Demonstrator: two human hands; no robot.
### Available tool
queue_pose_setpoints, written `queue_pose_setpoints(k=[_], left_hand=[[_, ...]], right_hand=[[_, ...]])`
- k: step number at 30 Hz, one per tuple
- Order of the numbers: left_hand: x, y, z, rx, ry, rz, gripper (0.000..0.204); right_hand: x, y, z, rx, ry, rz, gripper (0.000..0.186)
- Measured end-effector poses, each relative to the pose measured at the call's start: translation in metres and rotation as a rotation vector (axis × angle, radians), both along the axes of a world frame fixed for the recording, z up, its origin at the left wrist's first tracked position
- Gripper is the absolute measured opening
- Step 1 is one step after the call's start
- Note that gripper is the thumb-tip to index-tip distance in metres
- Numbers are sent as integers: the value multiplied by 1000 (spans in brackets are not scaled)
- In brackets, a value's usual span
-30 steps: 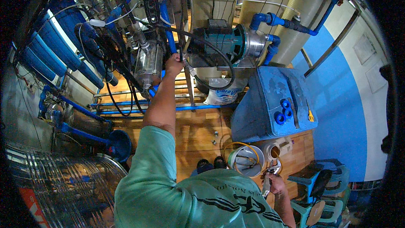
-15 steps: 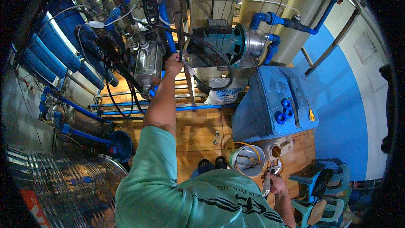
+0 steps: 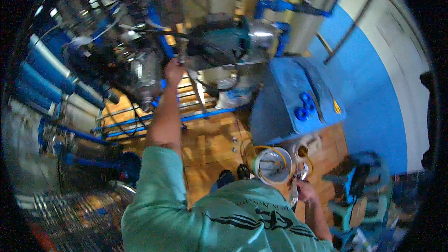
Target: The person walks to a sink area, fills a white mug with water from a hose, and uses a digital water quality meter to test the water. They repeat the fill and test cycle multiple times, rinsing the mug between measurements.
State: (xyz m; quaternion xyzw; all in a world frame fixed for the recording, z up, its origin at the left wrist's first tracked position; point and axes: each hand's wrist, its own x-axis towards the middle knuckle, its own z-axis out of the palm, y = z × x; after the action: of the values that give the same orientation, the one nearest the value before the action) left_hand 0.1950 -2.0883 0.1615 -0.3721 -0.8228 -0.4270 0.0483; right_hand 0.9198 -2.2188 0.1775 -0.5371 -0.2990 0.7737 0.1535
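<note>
Reaching forward, my left hand (image 3: 173, 71) has its fingers closed at the foot of a blue vertical pipe (image 3: 166, 44), beside a light fitting (image 3: 183, 49) and black hose; motion blur hides exactly what it grips. Just left of it is a steel cylinder (image 3: 145, 74), and behind it a teal motor pump (image 3: 219, 37) with a silver head. Low at my right side, my right hand (image 3: 303, 191) is closed on a metal hand tool (image 3: 295, 196), next to a white bucket (image 3: 275, 168) with a yellow hose in it.
A blue tank (image 3: 289, 121) at right carries blue rings (image 3: 305, 107) and yellow-handled scissors (image 3: 337, 108). Stacked plastic chairs (image 3: 373, 200) stand lower right. Blue pipes (image 3: 81, 161) and a shiny steel tank (image 3: 79, 214) are at left. Wooden flooring (image 3: 210, 144) lies around my feet.
The view has shifted and blurred, so the scene sits higher and further left in the frame. My left hand stays at the pipe and my right hand still holds the tool.
</note>
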Motion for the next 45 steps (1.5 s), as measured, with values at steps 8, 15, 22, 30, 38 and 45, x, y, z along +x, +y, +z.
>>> queue_pose_setpoints(k=[8,15,22,30,38,45], left_hand=[[-14,-17,-25,-505,454,54,39],[102,-91,-185,-1019,300,-378,32],[365,-122,-274,-1270,-509,-889,24],[704,-25,-143,-1198,-726,-1400,33],[1012,48,7,-1191,-1323,-1620,51],[1054,155,19,-1206,-1165,-1660,44]], right_hand=[[6,0,0,-61,-106,-33,28],[66,-5,-10,-27,68,-252,24],[216,-36,-15,26,249,-469,25],[403,-4,-28,29,-78,-537,27],[472,107,-10,330,-430,-333,23],[512,199,11,456,-138,-385,27]])
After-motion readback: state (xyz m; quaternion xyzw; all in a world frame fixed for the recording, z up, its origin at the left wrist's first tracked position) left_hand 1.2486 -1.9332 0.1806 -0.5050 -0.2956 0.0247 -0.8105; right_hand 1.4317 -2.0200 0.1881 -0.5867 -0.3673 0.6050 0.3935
